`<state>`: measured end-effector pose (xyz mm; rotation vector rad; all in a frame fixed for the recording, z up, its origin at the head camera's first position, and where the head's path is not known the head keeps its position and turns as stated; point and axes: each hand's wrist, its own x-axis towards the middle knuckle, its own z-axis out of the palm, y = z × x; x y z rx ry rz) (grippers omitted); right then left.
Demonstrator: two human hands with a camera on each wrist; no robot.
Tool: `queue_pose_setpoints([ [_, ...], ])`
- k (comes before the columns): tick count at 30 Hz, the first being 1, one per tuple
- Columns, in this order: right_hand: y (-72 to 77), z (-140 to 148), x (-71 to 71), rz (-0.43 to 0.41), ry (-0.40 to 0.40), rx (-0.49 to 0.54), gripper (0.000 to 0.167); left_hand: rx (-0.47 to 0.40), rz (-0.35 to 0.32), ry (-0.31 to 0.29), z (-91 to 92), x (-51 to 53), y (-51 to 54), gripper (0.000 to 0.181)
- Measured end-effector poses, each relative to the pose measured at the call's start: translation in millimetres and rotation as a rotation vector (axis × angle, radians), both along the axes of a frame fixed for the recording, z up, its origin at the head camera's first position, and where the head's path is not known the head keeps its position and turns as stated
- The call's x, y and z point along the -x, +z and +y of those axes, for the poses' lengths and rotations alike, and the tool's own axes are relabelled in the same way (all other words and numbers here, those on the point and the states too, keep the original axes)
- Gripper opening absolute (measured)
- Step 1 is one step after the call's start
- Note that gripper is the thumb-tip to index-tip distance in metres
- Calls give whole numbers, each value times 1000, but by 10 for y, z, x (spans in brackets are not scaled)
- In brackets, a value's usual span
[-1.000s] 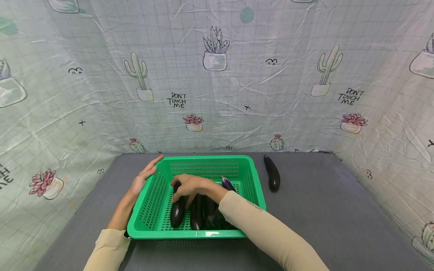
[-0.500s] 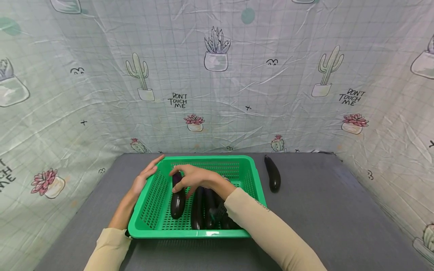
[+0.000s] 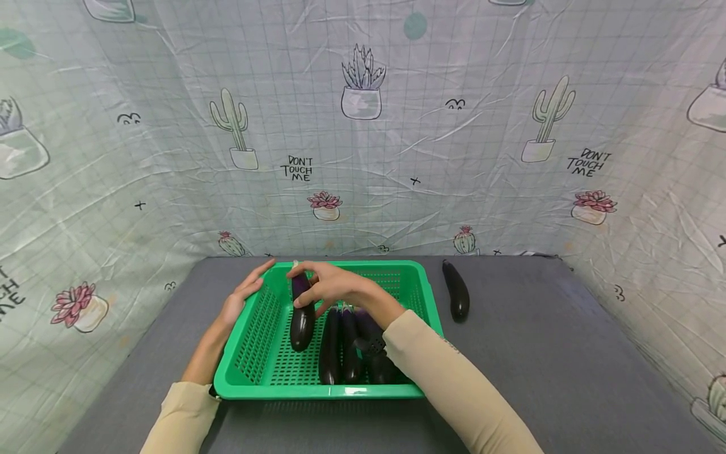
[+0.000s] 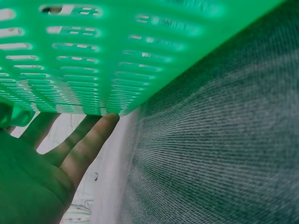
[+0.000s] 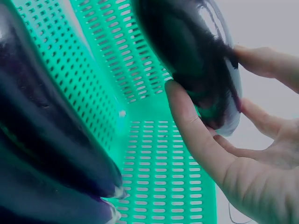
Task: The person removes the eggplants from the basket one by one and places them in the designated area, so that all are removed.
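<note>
My right hand (image 3: pixel 340 285) holds a dark purple eggplant (image 3: pixel 302 325) by its upper part, between thumb and fingers. That eggplant is tilted, raised over the left part of a green perforated plastic basket (image 3: pixel 295 393). The right wrist view shows the thumb on one side of the eggplant (image 5: pixel 187 51) and the fingers on the other. My left hand (image 3: pixel 235 304) rests along the basket's left side, fingers extended. From the left wrist, those fingers (image 4: pixel 88 144) lie straight against the outside of the perforated wall (image 4: pixel 107 56); the thumb is not clearly seen.
Several more eggplants (image 3: pixel 331 350) lie side by side in the basket's middle and right, partly under my right forearm. One eggplant (image 3: pixel 457 293) lies on the grey tabletop (image 3: pixel 539 353) right of the basket. A cactus-print sheet (image 3: pixel 397 157) hangs behind and at both sides.
My right hand has raised the eggplant and moved it away from me, toward the basket's far edge, uncovering more of the other eggplants. The left hand has stayed on the basket.
</note>
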<state>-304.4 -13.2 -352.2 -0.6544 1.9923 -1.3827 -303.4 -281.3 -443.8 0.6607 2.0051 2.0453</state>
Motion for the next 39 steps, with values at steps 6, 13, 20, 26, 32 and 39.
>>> queue_pose_setpoints([
  [6, 53, 58, 4, 19, -21, 15, 65, -5, 34, 2, -2, -7, -11, 57],
  [13, 143, 165, -25, 59, -36, 46, 61, -18, 27, 8, 5, -16, -10, 57],
  [20, 252, 295, -67, 81, -41, 89, 61, 48, 70, 38, 19, 0, 1, 57],
  [26, 320, 419, -87, 104, -61, 109, 62, 53, 79, 42, 24, 2, 4, 58],
  [32, 361, 603, -85, 145, -79, 110, 62, 130, 140, 80, 36, 5, -9, 57],
  [39, 436, 861, -100, 169, -96, 120, 63, 164, 146, 100, 22, 21, -15, 57],
])
